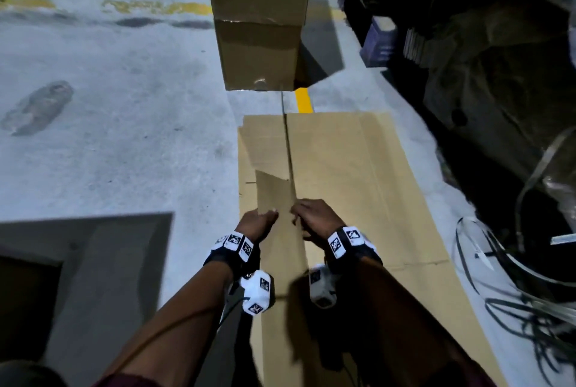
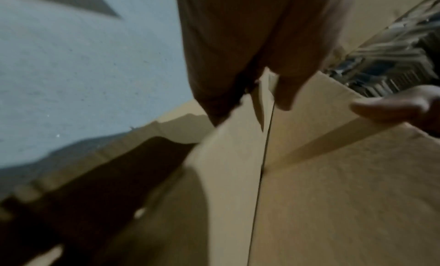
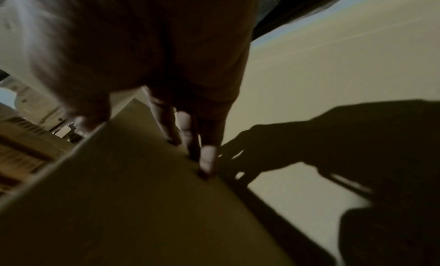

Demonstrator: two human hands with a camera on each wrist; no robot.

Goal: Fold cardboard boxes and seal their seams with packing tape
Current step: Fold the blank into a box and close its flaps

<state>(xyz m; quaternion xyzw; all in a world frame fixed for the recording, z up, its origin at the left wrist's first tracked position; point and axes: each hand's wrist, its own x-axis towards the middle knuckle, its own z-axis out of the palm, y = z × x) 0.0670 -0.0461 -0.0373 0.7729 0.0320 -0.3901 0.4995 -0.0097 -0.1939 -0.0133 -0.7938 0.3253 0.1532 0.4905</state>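
- A cardboard flap [image 1: 274,191], at the frame centre, is gripped by the left hand [image 1: 255,224].
- The neighbouring flap edge is held by the right hand [image 1: 314,218], fingers [image 3: 207,157] curled over it.
- A taped box [image 1: 258,18] is seen standing at upper centre.

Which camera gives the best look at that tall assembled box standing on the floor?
The head view: the tall box stands upright on the floor beyond both hands, its front face plainly visible. Neither wrist view shows it; they show only fingers on the flat cardboard up close.
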